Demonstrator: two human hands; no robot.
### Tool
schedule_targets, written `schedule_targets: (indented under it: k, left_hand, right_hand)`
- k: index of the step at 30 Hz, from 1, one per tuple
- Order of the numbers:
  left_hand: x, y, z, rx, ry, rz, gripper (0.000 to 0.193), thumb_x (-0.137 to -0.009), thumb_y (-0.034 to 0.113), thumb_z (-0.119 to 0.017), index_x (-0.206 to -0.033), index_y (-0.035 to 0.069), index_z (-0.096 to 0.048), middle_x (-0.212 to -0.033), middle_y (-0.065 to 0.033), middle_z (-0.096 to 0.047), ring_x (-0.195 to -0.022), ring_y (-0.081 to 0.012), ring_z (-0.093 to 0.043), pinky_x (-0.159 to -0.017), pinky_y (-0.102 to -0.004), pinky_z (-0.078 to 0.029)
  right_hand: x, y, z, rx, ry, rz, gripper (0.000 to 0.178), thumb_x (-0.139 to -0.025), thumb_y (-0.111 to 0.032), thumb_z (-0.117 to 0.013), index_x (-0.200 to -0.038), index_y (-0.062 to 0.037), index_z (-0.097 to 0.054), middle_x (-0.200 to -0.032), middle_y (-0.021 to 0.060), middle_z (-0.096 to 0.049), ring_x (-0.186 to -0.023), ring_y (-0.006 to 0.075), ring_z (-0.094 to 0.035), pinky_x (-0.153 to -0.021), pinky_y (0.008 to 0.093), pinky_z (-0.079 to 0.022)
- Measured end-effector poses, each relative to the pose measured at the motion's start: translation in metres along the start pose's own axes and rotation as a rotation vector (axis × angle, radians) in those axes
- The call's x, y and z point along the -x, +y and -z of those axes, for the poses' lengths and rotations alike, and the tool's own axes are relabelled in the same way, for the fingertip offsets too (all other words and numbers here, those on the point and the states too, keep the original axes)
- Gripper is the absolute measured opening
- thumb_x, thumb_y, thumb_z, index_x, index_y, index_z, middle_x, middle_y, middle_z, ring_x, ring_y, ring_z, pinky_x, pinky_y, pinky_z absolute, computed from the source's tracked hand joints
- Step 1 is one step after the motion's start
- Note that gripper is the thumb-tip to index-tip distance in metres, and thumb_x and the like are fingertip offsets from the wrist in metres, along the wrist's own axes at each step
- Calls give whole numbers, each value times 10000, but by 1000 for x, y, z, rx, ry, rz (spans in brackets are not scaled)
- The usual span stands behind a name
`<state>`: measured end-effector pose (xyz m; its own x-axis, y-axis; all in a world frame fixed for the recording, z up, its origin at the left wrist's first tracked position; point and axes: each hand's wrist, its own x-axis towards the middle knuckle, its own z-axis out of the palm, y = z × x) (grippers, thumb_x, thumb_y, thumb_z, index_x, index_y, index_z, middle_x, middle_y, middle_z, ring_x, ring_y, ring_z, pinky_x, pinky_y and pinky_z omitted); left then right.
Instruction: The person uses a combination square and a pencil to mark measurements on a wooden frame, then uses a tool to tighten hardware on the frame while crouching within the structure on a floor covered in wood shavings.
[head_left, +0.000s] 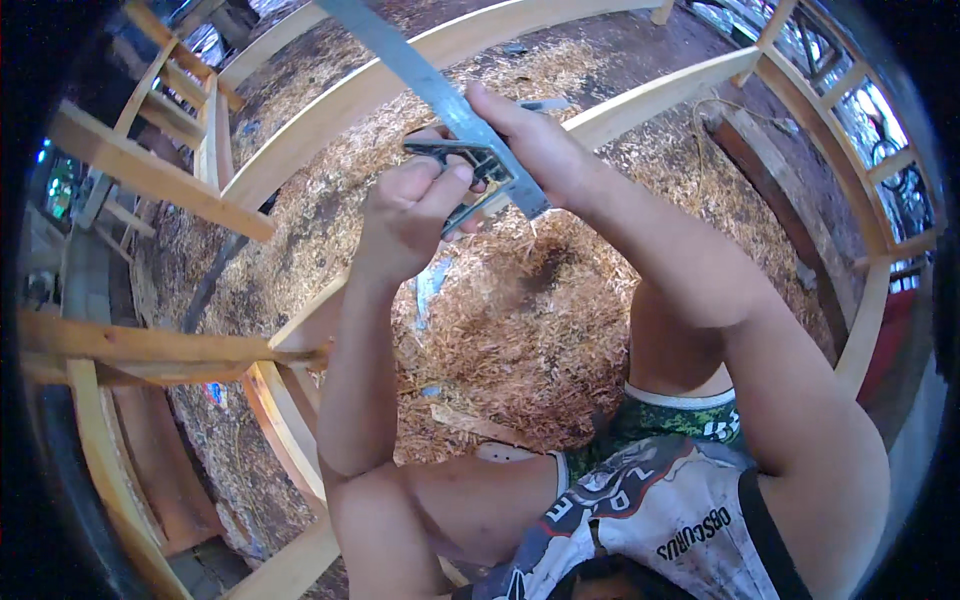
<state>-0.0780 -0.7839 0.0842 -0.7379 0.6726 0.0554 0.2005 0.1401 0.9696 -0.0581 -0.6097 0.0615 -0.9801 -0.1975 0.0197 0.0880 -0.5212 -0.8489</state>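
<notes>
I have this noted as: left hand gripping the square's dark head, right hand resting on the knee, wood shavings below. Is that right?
Not quite. The head view shows the right hand up on the square's metal blade, not resting on the knee. The left hand does grip the dark head, with wood shavings below.

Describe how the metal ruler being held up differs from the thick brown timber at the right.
The metal ruler is thin and silvery grey; the brown timber is thick and brown. The ruler is held in the air, while the timber lies on the shavings-strewn ground. Both are long and narrow.
</notes>
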Motion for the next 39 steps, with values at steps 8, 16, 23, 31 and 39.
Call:
schedule_targets:
  k: [8, 16, 23, 31, 39]
  left_hand:
    - [-1, -14, -8, -45, 36, -158, 306, -927, 209, -556, -760, -20, -673, -696, -66, -648, -617, -111, -579, -579, -260, -446]
    - [-2, -14, -9, -129, 69, -80, 283, -929, 222, -580, -797, -4, -687, -737, -32, -653, -695, -103, -591, -637, -268, -464]
    - [-2, -21, -2, -165, 29, -127, 228, -890, 193, -620, -811, -3, -705, -675, -23, -647, -610, -94, -567, -587, -260, -453]
    - [-1, -26, -8, 118, 65, -71, 150, -847, 78, -661, -733, -18, -680, -759, -21, -632, -738, -75, -542, -659, -225, -420]
    - [-2, -24, -9, 48, 132, -66, 201, -848, 118, -677, -683, 5, -657, -715, -8, -632, -657, -75, -531, -603, -237, -414]
  right_hand:
    - [9, 0, 5, 190, -17, 46, 643, -1003, -528, -265, -1214, -6, -576, -1130, 130, -646, -911, 193, -650, -697, 357, -579]
    - [5, 1, 5, 123, 55, -6, 497, -1018, -421, -343, -1175, -14, -582, -1019, 110, -689, -773, 151, -654, -624, 288, -551]
    - [-1, 11, 0, 276, 121, 189, 462, -1015, -387, -374, -1149, -1, -591, -1023, 120, -688, -855, 172, -662, -748, 295, -542]
    - [4, 8, -4, 219, 123, 102, 434, -1016, -403, -383, -1138, -24, -556, -1052, 136, -673, -875, 167, -661, -770, 281, -545]
    - [-13, 12, 25, 813, 264, 250, 361, -995, -383, -443, -1018, -64, -613, -901, 75, -674, -824, 142, -633, -749, 270, -496]
